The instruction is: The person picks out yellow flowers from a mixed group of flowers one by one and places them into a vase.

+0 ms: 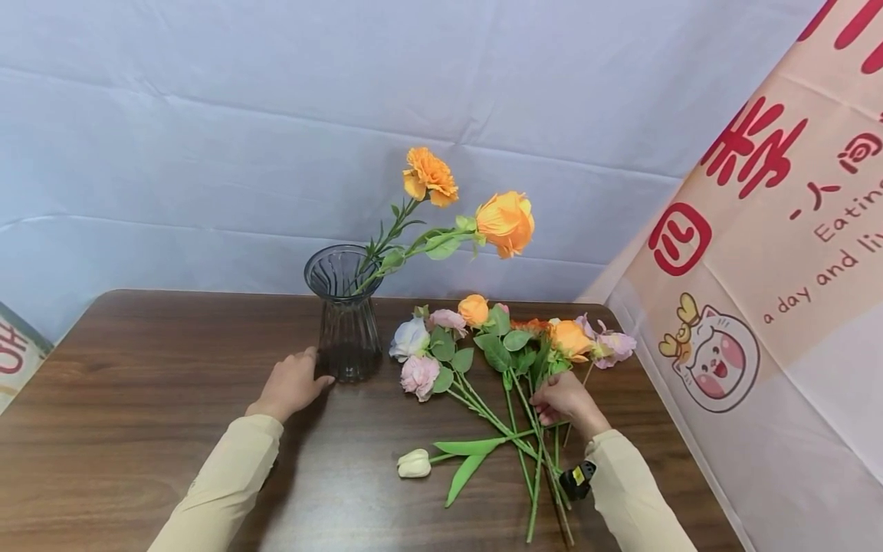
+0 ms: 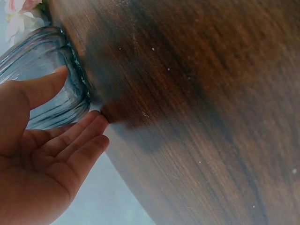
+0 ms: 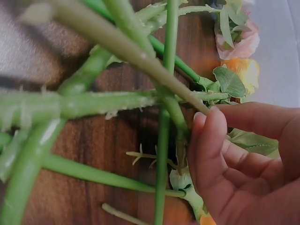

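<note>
From my end I can read "Eating" and "a day and li" on the banner (image 1: 793, 345), both lines running off the R edge. Above are red Chinese chars, incl. 季 and 人间, plus a boxed one nr the cartoon cat (image 1: 719, 356); the topmost strokes are cropped. The sheet (image 1: 12, 356) at far L has red letters that look like "OH", also cut off. The black unit (image 1: 576, 480) by the R sleeve (image 1: 638, 491) carries a yellow label too small for me to read.

Hard to make out: stem ends down in the smoky glass vase (image 1: 349, 337), and the orange-red flower (image 1: 528, 326), mostly behind leaves. L wrist cam crops the vase; blooms in its top corner are blurred.

L hand (image 1: 293, 383): fingers loose, nearly straight, thumb out, at the vase's base; can't confirm how firm the contact is. R hand (image 1: 567, 400): thumb + forefinger pinch a thin brownish stem (image 3: 171, 84); can't trace which bloom it belongs to.

Vase stands upright nr the table's (image 1: 172, 345) back edge w/ an orange carnation (image 1: 431, 178) and an orange rose (image 1: 506, 224) leaning R. Other flowers lie crossed to its R, incl. a pink bloom (image 1: 419, 377) and, nearer me, a white tulip (image 1: 414, 464).
</note>
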A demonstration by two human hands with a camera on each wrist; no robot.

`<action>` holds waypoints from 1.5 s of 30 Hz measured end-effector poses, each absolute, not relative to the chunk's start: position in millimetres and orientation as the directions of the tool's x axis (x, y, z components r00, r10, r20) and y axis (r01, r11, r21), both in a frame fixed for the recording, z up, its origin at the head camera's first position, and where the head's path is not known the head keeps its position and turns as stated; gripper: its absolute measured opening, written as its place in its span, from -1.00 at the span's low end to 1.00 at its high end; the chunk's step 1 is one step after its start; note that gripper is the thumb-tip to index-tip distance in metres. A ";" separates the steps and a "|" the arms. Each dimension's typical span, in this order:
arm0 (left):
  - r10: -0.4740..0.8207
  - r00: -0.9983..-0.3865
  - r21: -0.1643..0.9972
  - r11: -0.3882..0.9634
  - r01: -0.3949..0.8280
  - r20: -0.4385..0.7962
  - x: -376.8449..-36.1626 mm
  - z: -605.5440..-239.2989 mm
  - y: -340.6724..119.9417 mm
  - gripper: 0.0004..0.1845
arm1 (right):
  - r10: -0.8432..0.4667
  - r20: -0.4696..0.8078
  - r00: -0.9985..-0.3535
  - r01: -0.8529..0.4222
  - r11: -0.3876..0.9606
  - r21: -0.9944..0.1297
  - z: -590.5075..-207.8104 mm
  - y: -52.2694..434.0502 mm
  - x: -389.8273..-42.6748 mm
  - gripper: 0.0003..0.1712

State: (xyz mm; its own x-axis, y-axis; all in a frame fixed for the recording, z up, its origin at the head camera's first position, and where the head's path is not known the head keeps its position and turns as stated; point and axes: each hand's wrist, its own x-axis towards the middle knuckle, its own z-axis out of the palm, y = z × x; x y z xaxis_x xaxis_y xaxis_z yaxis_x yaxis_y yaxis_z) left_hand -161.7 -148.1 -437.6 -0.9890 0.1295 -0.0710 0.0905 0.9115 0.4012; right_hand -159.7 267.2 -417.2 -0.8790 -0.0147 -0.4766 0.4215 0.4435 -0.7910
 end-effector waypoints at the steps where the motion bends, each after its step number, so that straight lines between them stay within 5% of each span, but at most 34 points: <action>1: 0.129 -0.989 0.401 0.911 0.091 -0.070 -161.8 -437.6 -148.1 -0.34 | -0.022 -0.476 -0.879 0.419 0.438 -0.795 -417.4 267.7 -159.7 -0.91; 45: 0.126 -0.989 0.388 0.917 0.087 -0.078 -159.9 -435.3 -147.1 -0.36 | -0.138 -0.505 -0.852 0.453 0.291 -0.843 -397.0 288.7 -160.4 -0.80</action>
State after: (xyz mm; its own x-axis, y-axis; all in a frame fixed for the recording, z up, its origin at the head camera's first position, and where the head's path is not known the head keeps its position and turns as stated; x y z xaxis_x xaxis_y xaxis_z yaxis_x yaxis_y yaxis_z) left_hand -159.9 -147.1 -435.3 -0.9889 0.1263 -0.0777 0.0866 0.9174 0.3884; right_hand -160.4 288.7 -397.0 -0.8517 -0.1384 -0.5054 0.4528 0.2913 -0.8427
